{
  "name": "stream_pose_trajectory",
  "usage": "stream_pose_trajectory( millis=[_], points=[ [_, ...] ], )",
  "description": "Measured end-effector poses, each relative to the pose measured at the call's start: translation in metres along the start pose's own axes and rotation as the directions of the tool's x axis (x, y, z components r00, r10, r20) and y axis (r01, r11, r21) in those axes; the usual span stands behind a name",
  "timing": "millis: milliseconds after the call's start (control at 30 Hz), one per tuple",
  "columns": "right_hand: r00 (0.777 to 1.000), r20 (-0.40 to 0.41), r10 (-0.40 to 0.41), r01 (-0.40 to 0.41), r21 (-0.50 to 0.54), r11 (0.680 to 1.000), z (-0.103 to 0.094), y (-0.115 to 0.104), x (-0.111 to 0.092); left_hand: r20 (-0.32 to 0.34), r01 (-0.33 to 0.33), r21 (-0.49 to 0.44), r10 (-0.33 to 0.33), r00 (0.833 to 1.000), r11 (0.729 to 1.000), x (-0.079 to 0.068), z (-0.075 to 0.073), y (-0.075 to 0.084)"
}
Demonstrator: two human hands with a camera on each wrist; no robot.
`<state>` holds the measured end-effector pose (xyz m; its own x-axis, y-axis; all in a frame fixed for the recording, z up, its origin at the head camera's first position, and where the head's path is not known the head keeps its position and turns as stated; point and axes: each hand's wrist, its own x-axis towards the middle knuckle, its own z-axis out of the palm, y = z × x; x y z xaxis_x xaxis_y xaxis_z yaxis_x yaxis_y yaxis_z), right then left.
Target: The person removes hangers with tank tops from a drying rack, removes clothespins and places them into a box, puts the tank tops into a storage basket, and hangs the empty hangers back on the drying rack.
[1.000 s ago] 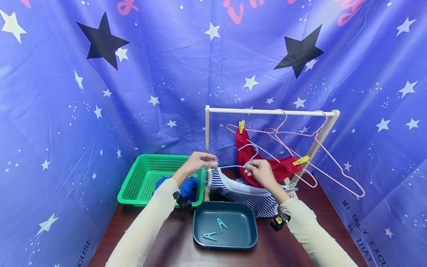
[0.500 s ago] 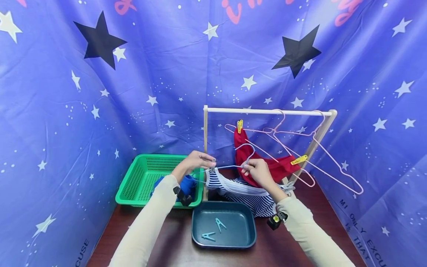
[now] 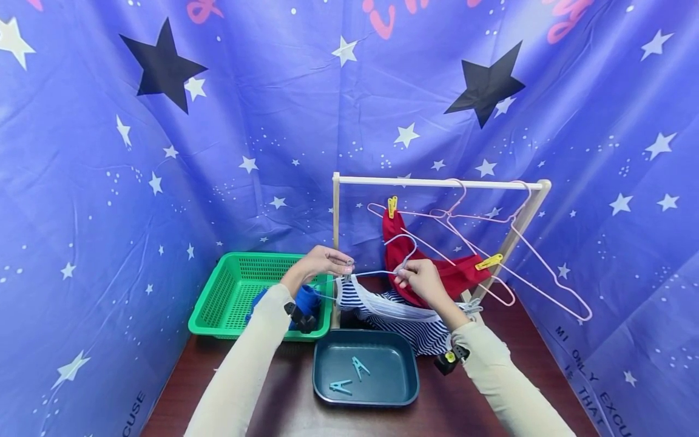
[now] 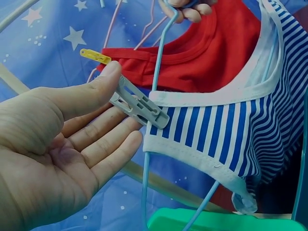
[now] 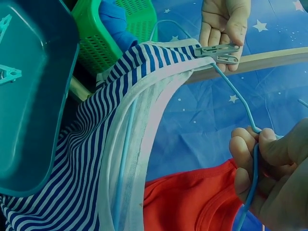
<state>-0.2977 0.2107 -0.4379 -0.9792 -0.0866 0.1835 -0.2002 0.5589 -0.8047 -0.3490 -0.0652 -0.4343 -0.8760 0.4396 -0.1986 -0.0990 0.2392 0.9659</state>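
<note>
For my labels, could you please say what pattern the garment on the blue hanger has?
The garment has blue and white stripes, clearest in the left wrist view.

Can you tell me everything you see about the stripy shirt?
The stripy shirt looks like soft cloth, with blue and white stripes and wide white edging. It's on a light-blue hanger, gripped by the right hand. A grey clip bites one shoulder, and the left hand pinches that clip. A second grey clip shows near the other end. The shirt slants and sags in folds, just beyond the dark tray.
</note>
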Motion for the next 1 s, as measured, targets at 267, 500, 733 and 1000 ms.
stream_pose_trajectory(
  millis=[267,500,733,1000],
  points=[
    [1.000,0.005,-0.004,0.004,0.018,1.000,0.0014,-0.0002,0.0009,-0.021,0.002,0.012,-0.002,1.000,1.000,-0.0006,0.0018,0.0004],
    [1.000,0.012,0.016,-0.017,0.033,0.999,0.0023,-0.0010,0.0012,-0.053,0.022,-0.038,-0.024,0.998,0.999,0.0027,0.0045,-0.0007],
    [0.999,0.018,0.031,-0.032,0.036,0.999,0.0034,0.0004,0.0021,-0.056,0.020,-0.040,-0.023,0.998,0.999,0.0060,0.0047,-0.0043],
    [0.998,0.014,0.054,-0.055,0.056,0.997,0.0045,-0.0033,0.0013,-0.080,0.016,-0.036,-0.019,0.997,0.999,0.0062,0.0073,-0.0056]
  ],
)
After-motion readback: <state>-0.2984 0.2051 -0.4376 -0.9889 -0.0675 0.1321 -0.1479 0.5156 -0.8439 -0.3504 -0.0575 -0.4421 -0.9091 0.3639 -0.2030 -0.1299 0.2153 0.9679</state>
